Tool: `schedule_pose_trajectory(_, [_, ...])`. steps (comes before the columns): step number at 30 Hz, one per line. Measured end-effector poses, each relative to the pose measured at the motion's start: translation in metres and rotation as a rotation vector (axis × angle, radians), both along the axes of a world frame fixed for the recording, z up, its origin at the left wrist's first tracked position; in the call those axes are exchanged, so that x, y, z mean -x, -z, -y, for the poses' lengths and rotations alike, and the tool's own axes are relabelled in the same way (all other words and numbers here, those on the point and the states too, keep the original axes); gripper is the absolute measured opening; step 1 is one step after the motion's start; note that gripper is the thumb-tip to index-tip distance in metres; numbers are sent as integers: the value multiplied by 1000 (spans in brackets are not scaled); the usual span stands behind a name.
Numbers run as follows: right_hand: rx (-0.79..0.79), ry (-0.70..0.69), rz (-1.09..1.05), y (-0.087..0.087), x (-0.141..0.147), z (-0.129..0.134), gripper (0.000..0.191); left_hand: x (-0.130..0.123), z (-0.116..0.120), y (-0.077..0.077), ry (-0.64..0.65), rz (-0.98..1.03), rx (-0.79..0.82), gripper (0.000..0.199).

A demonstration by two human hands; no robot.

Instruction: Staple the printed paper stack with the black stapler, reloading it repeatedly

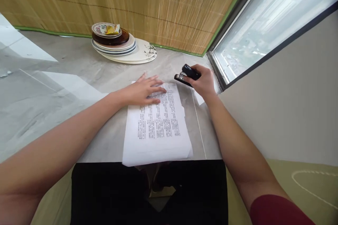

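A stack of printed paper sheets (158, 147) lies on the grey counter, its near edge sticking out slightly past the counter's front. Across the top part of the sheets rests my left hand (146, 90), fingers spread. My right hand (204, 80) grips a black stapler (190, 74) just beyond the top right corner of the paper. The stapler's jaws are apart and point left, with nothing visible between them. Part of the stapler's rear is hidden by my fingers.
At the back stands a pile of plates (116, 49) with a small yellow wrapper (113, 29) on top. Behind it hangs a bamboo blind (132, 3). A window frame (220, 72) and a pale wall (285, 105) border the right side of the counter (105, 140).
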State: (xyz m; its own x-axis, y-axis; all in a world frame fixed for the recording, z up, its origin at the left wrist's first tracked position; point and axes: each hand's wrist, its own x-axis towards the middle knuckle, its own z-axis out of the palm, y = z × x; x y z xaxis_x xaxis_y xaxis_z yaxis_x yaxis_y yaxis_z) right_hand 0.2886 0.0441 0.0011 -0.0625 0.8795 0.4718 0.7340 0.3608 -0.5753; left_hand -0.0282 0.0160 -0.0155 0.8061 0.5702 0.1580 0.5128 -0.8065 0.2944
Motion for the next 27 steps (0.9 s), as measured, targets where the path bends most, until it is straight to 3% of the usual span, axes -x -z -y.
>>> schedule_pose_trajectory(3, [106, -76, 34, 3, -11, -5, 33, 3, -3, 0, -48, -20, -20, 50])
schedule_pose_trajectory(14, [282, -475, 57, -4, -20, 1, 40, -2, 3, 3, 20, -121, 70, 55])
schedule_pose_trajectory(19, [273, -550, 117, -11, -8, 10, 35, -4, 4, 4, 42, -72, 111, 57])
schedule_pose_trajectory(23, [235, -557, 137, -15, -2, 14, 33, -4, 4, 7, 32, 60, 125, 55])
schedule_pose_trajectory(27, [246, -557, 140, -15, -2, 14, 33, -4, 5, 7, 40, 64, 131, 58])
